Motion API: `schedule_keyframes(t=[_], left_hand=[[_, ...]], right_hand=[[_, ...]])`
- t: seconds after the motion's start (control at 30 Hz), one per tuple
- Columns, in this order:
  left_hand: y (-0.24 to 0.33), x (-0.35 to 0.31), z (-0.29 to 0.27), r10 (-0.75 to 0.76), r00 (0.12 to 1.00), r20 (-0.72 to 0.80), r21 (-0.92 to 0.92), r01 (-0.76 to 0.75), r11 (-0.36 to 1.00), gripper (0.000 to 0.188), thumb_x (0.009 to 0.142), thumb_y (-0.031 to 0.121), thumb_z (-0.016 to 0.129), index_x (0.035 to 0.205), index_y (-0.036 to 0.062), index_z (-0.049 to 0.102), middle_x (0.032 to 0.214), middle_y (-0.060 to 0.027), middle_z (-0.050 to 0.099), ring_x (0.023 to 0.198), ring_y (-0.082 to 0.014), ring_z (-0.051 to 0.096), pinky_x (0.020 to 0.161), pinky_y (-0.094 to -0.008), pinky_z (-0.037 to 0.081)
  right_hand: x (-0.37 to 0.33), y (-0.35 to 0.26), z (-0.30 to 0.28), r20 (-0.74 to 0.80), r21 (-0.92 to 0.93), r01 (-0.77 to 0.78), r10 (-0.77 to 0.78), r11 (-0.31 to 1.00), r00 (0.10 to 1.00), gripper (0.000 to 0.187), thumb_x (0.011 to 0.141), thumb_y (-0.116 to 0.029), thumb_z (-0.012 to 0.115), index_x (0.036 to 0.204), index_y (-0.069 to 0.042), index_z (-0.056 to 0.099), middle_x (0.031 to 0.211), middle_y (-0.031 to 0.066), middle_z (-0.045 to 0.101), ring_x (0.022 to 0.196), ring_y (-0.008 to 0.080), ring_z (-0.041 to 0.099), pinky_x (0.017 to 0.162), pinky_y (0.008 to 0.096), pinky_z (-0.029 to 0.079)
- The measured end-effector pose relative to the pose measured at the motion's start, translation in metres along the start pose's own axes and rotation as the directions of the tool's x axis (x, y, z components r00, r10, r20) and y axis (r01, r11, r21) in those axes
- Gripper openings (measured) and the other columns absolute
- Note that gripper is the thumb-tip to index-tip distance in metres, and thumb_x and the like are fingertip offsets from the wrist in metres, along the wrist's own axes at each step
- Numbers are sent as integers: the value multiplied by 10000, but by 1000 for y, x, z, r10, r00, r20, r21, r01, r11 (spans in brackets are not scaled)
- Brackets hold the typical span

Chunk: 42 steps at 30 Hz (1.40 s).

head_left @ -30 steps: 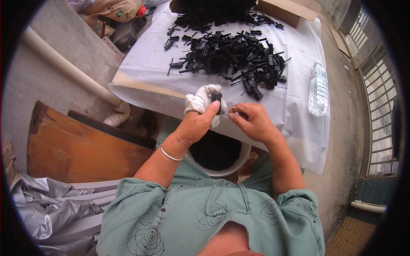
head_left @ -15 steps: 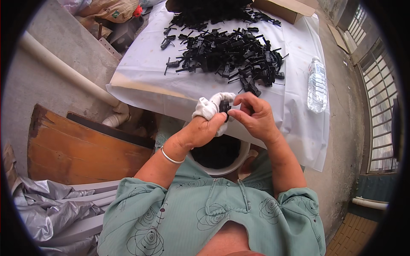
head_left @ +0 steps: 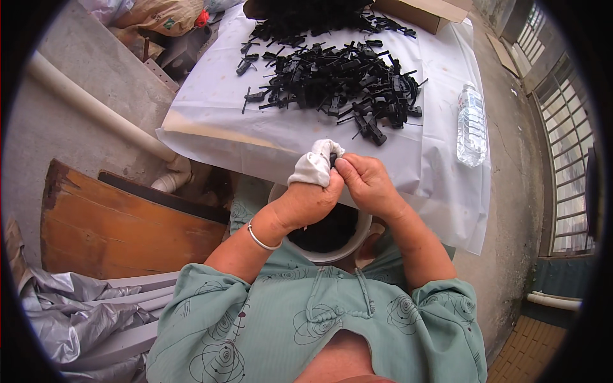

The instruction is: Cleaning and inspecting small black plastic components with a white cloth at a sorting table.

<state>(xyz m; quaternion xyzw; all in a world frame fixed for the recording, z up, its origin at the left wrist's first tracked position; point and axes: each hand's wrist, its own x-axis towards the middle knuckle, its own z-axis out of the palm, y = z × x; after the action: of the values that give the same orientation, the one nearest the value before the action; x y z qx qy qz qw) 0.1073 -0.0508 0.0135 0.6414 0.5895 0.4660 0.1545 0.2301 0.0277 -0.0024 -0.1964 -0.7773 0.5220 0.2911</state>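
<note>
Close together over the table's near edge, both my hands grip one small black plastic part (head_left: pixel 332 159), mostly hidden by my fingers. My left hand (head_left: pixel 315 185), its fingers wrapped in a white cloth covering (head_left: pixel 310 168), is closed around the part. Thumb and fingers of my right hand (head_left: pixel 369 182) pinch it from the other side. Beneath them stands a white bucket (head_left: pixel 365 237) with a dark mass of black contents. Beyond my hands a heap of similar black plastic parts (head_left: pixel 338 76) lies on the table, some with thin rods sticking out.
White sheeting covers the table (head_left: pixel 440 185). A clear water bottle (head_left: pixel 471 127) lies at its right, and a cardboard box (head_left: pixel 421 14) sits at the far edge. To the left are a white pipe (head_left: pixel 96 105), a wooden board (head_left: pixel 128 223) and silver sheeting (head_left: pixel 70 313).
My right hand has moved slightly left and down, and its fingers have closed on the black part. The part is now more covered, and my left hand has barely shifted.
</note>
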Motion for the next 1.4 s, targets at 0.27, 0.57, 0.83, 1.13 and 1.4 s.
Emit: schedule_keyframes(t=[0.27,0.57,0.83,1.13,1.4], left_hand=[[6,-11,-6,-80,997,16,-81,81,993,260,767,35,473,1020,-21,468,834,-193,547,728,-346,544,662,-360,448],[-9,5,-16,122,992,0,258,-118,959,223,766,-16,555,963,37,644,924,-127,623,908,-286,566,822,-341,452],[-28,1,-11,133,987,-88,295,-102,950,177,810,-12,515,943,26,625,880,-102,631,756,-215,600,713,-283,485],[-14,1,-18,-333,807,489,-785,573,237,254,906,187,508,1113,43,528,789,-30,592,569,-56,495,428,-197,376],[-1,5,-7,-303,915,264,-642,402,653,363,835,-28,468,1190,46,444,909,-28,541,646,-45,511,530,-182,428]], right_hand=[[-2,-3,-5,102,8,11,-12,1000,995,222,885,-153,525,727,3,517,583,91,489,515,173,404,509,298,376],[6,23,-48,-291,-726,-185,-51,662,955,250,795,-215,621,970,-50,550,832,151,635,760,326,613,643,390,492],[5,25,-47,-238,-805,-137,-103,577,966,240,787,-152,611,999,-57,555,788,136,620,665,277,605,595,368,475],[-2,-7,-31,55,-303,402,-405,864,913,346,712,53,608,1049,-18,572,731,74,580,506,135,490,485,250,402],[-8,-12,-17,-260,-203,172,-222,964,940,133,762,-50,651,850,-27,554,613,-10,414,503,58,325,452,214,286]])
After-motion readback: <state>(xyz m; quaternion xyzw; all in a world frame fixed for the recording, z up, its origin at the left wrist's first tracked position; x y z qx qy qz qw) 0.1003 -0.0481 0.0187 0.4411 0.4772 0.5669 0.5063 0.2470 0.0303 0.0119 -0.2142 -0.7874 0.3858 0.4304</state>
